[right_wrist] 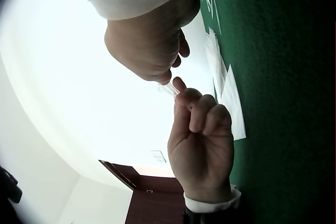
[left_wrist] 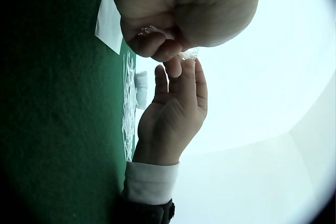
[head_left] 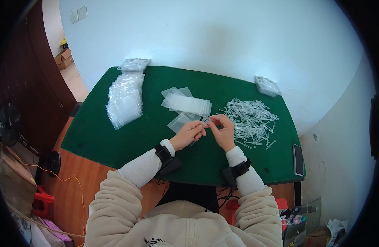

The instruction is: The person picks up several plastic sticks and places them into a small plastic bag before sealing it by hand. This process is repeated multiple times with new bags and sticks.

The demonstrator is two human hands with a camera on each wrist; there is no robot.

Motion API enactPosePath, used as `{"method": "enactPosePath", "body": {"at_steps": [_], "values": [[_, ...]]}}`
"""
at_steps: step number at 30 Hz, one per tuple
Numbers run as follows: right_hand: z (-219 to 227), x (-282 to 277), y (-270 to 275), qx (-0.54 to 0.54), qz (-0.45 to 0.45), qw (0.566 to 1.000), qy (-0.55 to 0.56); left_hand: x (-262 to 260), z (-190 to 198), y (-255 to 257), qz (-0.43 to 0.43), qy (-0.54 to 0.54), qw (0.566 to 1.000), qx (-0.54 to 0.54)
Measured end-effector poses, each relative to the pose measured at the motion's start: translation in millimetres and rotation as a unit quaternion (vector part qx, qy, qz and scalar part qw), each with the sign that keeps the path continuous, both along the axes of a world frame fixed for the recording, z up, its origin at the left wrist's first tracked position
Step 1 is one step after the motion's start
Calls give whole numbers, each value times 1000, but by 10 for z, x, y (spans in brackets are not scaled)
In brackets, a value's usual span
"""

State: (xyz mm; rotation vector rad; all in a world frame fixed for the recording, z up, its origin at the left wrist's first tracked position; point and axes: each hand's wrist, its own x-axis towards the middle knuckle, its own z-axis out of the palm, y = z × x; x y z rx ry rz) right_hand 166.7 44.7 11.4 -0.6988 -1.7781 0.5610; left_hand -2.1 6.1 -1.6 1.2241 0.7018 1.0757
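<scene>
- Fingers cover most of the bundle of clear looped pieces (left_wrist: 192, 54); only its ends glint out, and I can't count them.
- One clear bag (head_left: 178, 123) runs partly out of sight beneath the left hand (head_left: 188, 135); the sleeves (head_left: 138, 168) hide part of the bench's near edge.
- The left hand is curled tight round the bundle, some ends poking from between its fingers.
- The right hand (head_left: 223, 131) pinches the bundle's other end between thumb and fingertips; the two hands meet above the middle of the bench (head_left: 90, 136).
- A heap of similar loose pieces (head_left: 251, 121) spreads over the bench's right half, just beside the right hand.
- Beyond the hands, toward the far edge, lies a stack of flat bags (head_left: 189, 106).
- Fanned bags (head_left: 127, 101) trail down the left side from a pile of packets (head_left: 134, 65) at the far left corner; another packet pile (head_left: 266, 85) sits at the far right corner.
- A phone (head_left: 297, 159) lies by the right edge, close to the near corner.
- The bench is covered in green, its far edge by a pale wall (head_left: 222, 37); a black fan (head_left: 9, 117) stands off to the left.
</scene>
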Motion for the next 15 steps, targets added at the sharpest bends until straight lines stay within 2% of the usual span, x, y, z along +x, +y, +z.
{"method": "enactPosePath", "body": {"at_steps": [9,12,13,15], "values": [[4,21,29,3,-3,1000,-2,3,25,-15,28,14,999,10],[-23,170,169,2,-121,988,-93,-28,37,-15,41,11,999,16],[-58,237,203,2,-122,988,-93,-26,34,-12,44,6,999,18],[-133,370,258,48,-259,931,-254,-15,35,-10,45,1,999,21]]}}
